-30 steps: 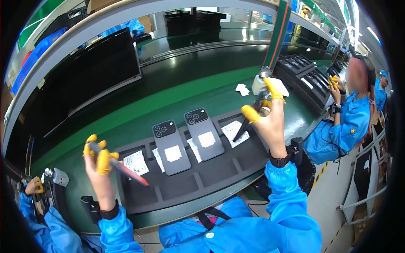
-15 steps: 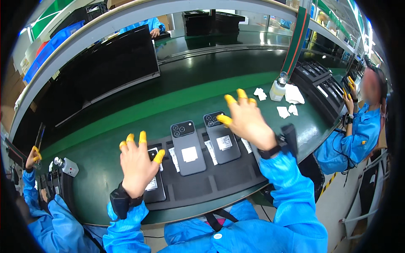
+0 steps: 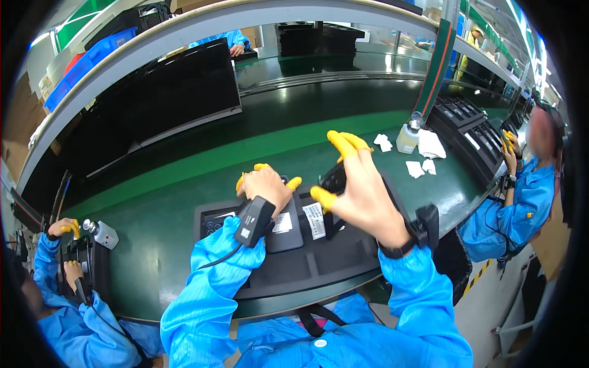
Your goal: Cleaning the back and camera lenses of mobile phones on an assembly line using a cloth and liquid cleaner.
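Note:
My left hand (image 3: 267, 187) is bent over the camera end of a dark grey smartphone (image 3: 288, 236), its capped fingers and thumb closed about the sides; the phone lies in a black tray (image 3: 282, 277). My right hand (image 3: 367, 202) holds another dark smartphone (image 3: 334, 179) between thumb and fingers. That phone is tilted up, mostly hidden by the hand. A white label strip (image 3: 314, 221) shows beside it in the tray. At the tray's left end, partly behind my left sleeve, sits a third smartphone (image 3: 213, 226). Yellow finger caps cover several fingertips.
A bottle (image 3: 407, 136) and white wipes (image 3: 431, 145) stand at the right on the green table (image 3: 153, 245). A large dark screen (image 3: 178, 98) is at back left, a shelf above. Co-workers sit at left and right, near black trays (image 3: 463, 135) and another bottle (image 3: 103, 234).
My left hand has moved right, from the left phone to the middle one, and closed on it. My right hand has closed on the right phone, which is now tilted.

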A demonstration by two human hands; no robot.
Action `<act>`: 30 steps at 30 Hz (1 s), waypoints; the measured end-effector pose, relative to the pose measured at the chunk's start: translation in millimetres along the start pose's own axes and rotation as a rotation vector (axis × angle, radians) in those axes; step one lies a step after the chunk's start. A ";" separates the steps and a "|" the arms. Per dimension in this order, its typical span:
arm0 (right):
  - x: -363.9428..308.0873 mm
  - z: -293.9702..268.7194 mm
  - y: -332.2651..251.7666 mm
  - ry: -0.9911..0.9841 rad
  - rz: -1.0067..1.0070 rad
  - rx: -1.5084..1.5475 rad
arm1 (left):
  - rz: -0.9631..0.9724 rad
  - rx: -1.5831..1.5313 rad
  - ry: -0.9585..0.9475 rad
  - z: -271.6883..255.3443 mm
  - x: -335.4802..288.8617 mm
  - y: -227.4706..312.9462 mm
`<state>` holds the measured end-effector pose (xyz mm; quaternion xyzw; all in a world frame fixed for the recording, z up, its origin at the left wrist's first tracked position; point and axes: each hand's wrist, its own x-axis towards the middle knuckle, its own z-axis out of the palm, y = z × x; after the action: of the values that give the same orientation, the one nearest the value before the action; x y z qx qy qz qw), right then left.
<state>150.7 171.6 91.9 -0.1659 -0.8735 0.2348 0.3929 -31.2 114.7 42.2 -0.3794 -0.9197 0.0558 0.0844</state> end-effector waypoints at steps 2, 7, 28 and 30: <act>-18.4 -6.7 5.4 0.006 -0.128 0.146 | 0.002 -0.083 -0.044 -1.2 3.2 3.3; -53.0 -14.9 27.2 -0.131 -0.074 0.669 | 0.259 -0.577 0.180 -42.2 -37.2 -22.0; -53.4 -5.4 32.5 -0.160 -0.274 0.637 | 0.756 -1.159 0.276 -25.6 -122.5 -79.5; -52.5 -6.9 38.3 -0.177 -0.316 0.603 | 0.788 -1.090 0.342 -23.5 -121.2 -80.8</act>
<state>193.4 180.6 43.3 0.1156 -0.8104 0.4320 0.3785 2.4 -27.1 65.0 -0.6770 -0.5839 -0.4480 -0.0011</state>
